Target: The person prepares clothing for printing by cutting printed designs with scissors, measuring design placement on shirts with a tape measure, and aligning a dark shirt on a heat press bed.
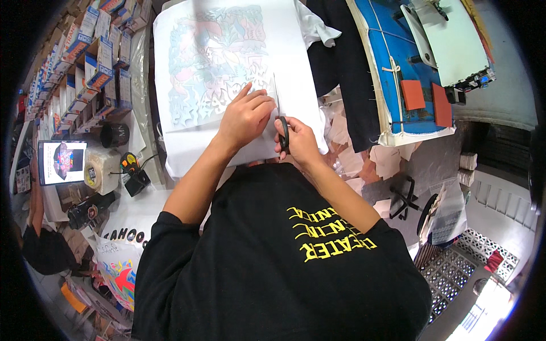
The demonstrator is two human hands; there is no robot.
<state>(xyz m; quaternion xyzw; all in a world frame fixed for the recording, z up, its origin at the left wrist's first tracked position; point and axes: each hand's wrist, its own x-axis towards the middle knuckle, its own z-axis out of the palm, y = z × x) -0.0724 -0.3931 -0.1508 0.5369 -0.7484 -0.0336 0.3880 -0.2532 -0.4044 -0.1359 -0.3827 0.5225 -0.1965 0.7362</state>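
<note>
1. Right hand (297, 141) clamped on black-handled scissors (286, 135), slim blades pointing away
2. Left hand (245, 118) empty, fingers loosely apart, resting on a smooth, pale-patterned sheet (219, 62)
3. Cutting seems under way near the sheet's right side; how much is left, I cannot tell
4. White cloth (199, 149) beneath the sheet; soft, crumpled sleeve (318, 31) beyond

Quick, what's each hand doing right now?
Left hand: open, palm down over the printed sheet, fingers slightly bent.
Right hand: closed around the black handles of the scissors.
</note>
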